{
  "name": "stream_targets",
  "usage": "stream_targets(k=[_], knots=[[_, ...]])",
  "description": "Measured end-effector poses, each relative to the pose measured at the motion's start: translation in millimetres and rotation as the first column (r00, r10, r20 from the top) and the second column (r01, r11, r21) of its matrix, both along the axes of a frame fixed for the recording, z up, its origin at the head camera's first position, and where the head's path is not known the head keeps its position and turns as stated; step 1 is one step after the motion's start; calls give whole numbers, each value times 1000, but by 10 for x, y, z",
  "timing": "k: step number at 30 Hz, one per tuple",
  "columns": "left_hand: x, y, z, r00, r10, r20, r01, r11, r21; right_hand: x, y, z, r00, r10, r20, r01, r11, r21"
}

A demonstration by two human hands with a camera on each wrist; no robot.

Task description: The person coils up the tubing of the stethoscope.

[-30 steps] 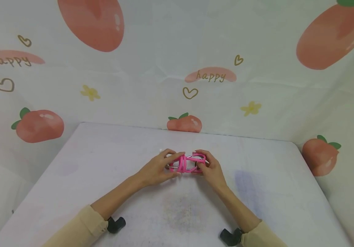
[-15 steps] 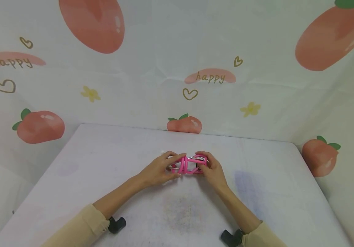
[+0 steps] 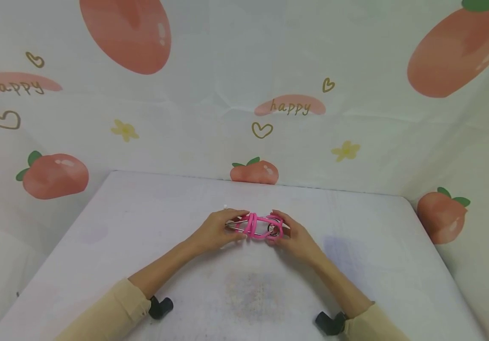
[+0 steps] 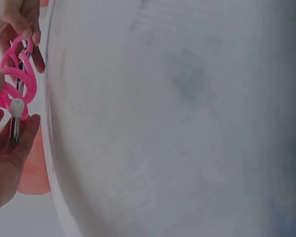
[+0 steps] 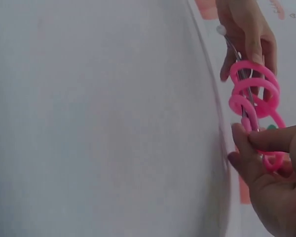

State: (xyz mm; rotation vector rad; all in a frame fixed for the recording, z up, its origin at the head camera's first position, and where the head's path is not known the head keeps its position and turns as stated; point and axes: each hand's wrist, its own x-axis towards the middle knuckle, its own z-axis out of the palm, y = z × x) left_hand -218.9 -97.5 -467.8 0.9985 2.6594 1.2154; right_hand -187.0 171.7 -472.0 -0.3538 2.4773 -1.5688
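Observation:
A stethoscope (image 3: 253, 225) with pink tubing is held above the far middle of the table. Its tubing winds several times round the metal ear tubes, as the right wrist view shows. My left hand (image 3: 215, 232) grips the ear-tube end, and a white ear tip (image 4: 17, 107) shows beside its fingers in the left wrist view. At the other end, my right hand (image 3: 299, 239) pinches the tubing between thumb and fingers. A round, dark-rimmed chestpiece (image 3: 272, 230) lies within the pink loops by the right fingers.
The white table (image 3: 176, 298) bears faint bluish and greyish stains. Behind it and at the sides hangs a pale backdrop (image 3: 202, 118) printed with peaches, hearts and flowers. A black wrist mount (image 3: 160, 308) sits by the left cuff, another black mount (image 3: 330, 323) by the right.
My right thumb has shifted down off the chestpiece, which shows more now, and the right forearm has swung outward. My left fingers have slid left along the stethoscope, baring more of the tubing.

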Motion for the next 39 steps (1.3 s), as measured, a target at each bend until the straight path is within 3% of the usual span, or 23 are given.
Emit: stream_targets(k=[5, 10, 15, 21, 31, 39], knots=[[-26, -4, -10, 999, 4, 40, -5, 1000, 21, -55, 66, 15, 997, 13, -76, -3, 990, 139], [-50, -3, -42, 995, 5, 96, -10, 998, 56, -123, 118, 12, 995, 58, -86, -37, 974, 223], [-66, 4, -66, 994, 18, 105, -26, 997, 76, -174, 173, 6, 991, 87, -99, -55, 956, 290], [-81, 8, -65, 997, 36, 70, -40, 997, 69, -200, 210, -17, 987, 104, -124, -62, 951, 303], [-83, -47, -33, 997, 54, -55, -52, 998, 32, -230, 233, -41, 982, 121, -142, -78, 958, 277], [-107, -188, -28, 993, 73, -88, -66, 995, 81, -240, 281, -45, 986, 103, -130, -68, 966, 250]])
